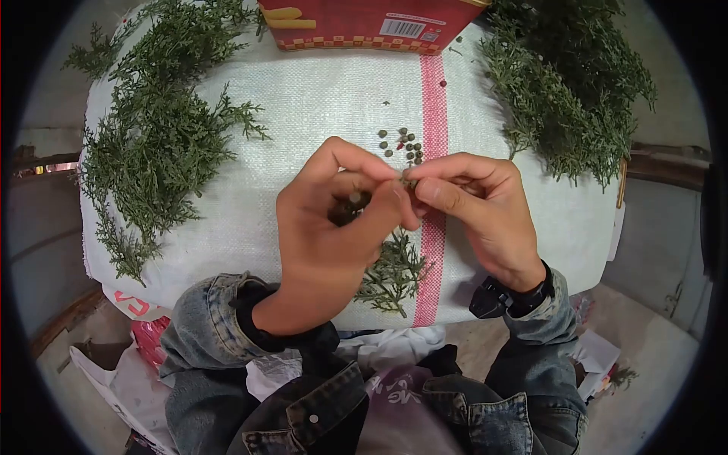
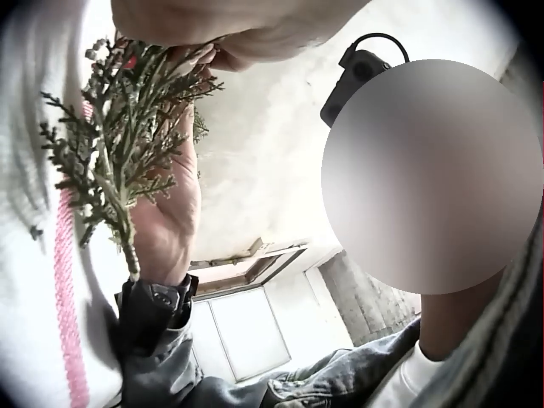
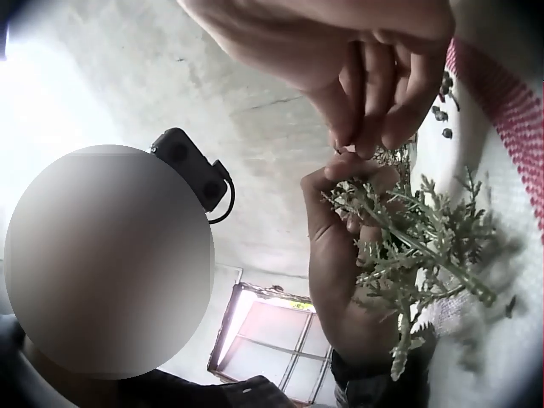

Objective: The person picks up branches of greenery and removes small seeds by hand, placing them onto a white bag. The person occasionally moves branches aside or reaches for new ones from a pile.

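My left hand point(image 1: 322, 220) grips a green conifer sprig point(image 1: 390, 280) whose cut stem points toward my body. In the left wrist view the same sprig point(image 2: 119, 161) shows its flat, scaly twigs. Thumb and forefinger of my right hand point(image 1: 489, 216) pinch together at the sprig's tip, right against the left fingertips. A small dark green bit shows there, mostly hidden by the fingers. Just beyond the hands, several small round green seed cones point(image 1: 409, 147) lie grouped on the white woven sack point(image 1: 318, 98).
A heap of conifer branches point(image 1: 163, 129) lies on the left of the sack, another heap point(image 1: 569, 91) on the right. A red box point(image 1: 364, 26) with a barcode stands at the far edge. One red stripe point(image 1: 430, 265) runs down the sack. White bags point(image 1: 121, 387) are below left.
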